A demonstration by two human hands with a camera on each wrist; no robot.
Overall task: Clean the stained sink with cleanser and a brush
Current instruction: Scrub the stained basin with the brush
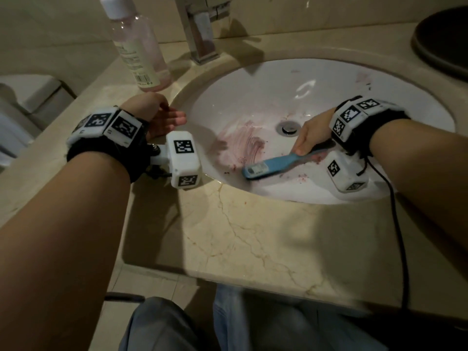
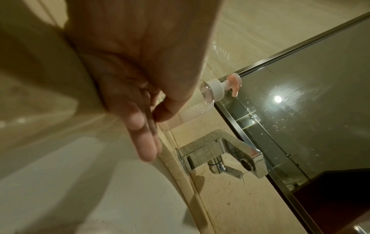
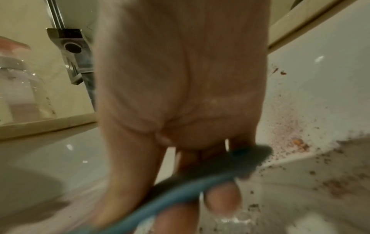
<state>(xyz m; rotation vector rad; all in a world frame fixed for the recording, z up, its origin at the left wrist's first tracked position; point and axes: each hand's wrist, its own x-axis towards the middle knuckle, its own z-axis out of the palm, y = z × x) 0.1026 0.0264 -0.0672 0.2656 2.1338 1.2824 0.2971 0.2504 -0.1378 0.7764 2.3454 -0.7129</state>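
your right hand (image 1: 312, 134) sits low inside the white sink (image 1: 253, 79), fingers curled round the handle of the blue brush (image 1: 272, 165), which lies slanted across the front of the bowl with its broad end toward your left; from the head view you cannot tell whether the bristles touch the porcelain. in the right wrist view the brush handle (image 3: 180, 188) crosses under your fingers (image 3: 222, 199) and is blurred. a pink smeared stain (image 1: 240, 145) spreads over the bowl just to the left of the drain (image 1: 290, 127), with darker specks scattered near the brush and a fainter pink patch (image 1: 363, 78) high on the far right wall. your left hand (image 1: 162, 117) rests at the left rim of the sink, fingers straight and loose, holding nothing; the left wrist view shows those fingers (image 2: 144, 142) lying along the curved edge where the counter meets the bowl. on the marble counter (image 1: 253, 239), just behind your left hand, stands a clear bottle (image 1: 138, 46) with a white cap and a little pink liquid at the bottom. the chrome faucet (image 1: 200, 29) stands behind the bowl, to the right of the bottle, its spout reaching over the back of the sink. a dark round object (image 1: 443, 41) sits at the far right of the counter, partly cut off. a black cable (image 1: 400, 224) runs from your right wrist down over the front edge of the counter. behind the faucet, the left wrist view shows a mirror (image 2: 310, 95).
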